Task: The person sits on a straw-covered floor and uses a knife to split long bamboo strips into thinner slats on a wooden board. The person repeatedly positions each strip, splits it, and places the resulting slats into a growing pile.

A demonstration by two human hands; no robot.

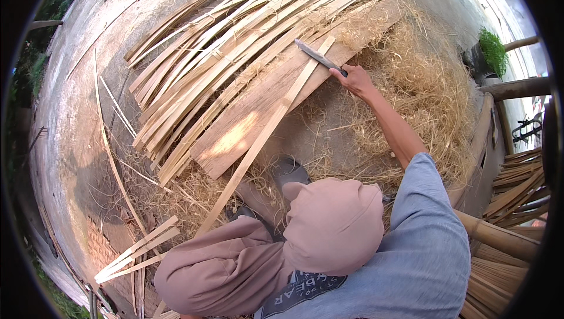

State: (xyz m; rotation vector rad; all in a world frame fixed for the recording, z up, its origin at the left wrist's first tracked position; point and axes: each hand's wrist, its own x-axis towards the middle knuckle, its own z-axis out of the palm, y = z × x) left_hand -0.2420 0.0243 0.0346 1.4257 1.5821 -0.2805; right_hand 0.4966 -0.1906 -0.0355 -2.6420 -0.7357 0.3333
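My right hand (pixel 354 80) is closed round the handle of a knife (pixel 317 56). Its long grey blade points to the upper left and lies across a pale bamboo strip (pixel 267 131) near that strip's far end. Beneath the strip is a wooden plank (pixel 235 116), set at a slant. From the plank the strip runs down toward me and passes out of sight by my brown-clothed left leg (pixel 217 269). My left hand does not show; the leg and the lower edge hide that side.
Many split bamboo strips (pixel 235 42) lie in a broad pile beyond the plank. Curly shavings (pixel 417 84) heap up on the right. Short pale strips (pixel 138 248) rest at lower left. A bamboo pole (pixel 499 236) and bundled strips (pixel 517 189) stand at right.
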